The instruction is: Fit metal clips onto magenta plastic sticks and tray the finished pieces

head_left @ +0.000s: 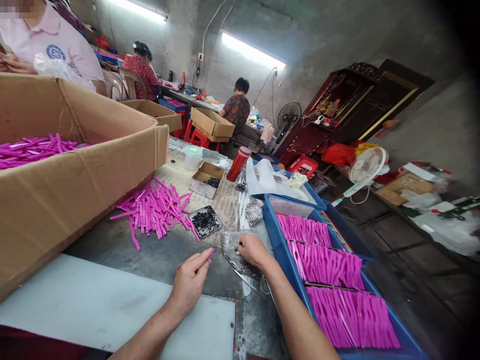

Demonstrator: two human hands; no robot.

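My left hand (190,281) is closed in a pinch, and the tip of a magenta plastic strip (212,252) pokes out between thumb and forefinger. Most of that strip is hidden by the hand. My right hand (254,250) has its fingers curled together at a clear plastic bag (233,243), which lies on a dark tray (249,270) with small shiny bits. Whatever its fingertips grip is hidden. A small tray of black parts (205,221) lies just beyond, beside a loose pile of magenta strips (157,210).
A large cardboard box (86,175) with more strips stands at left. On the right, a blue crate (296,277) holds magenta strips in rows. A red flask (239,164), a small carton (204,188) and a lidded tub (193,158) stand farther back. Several people sit beyond.
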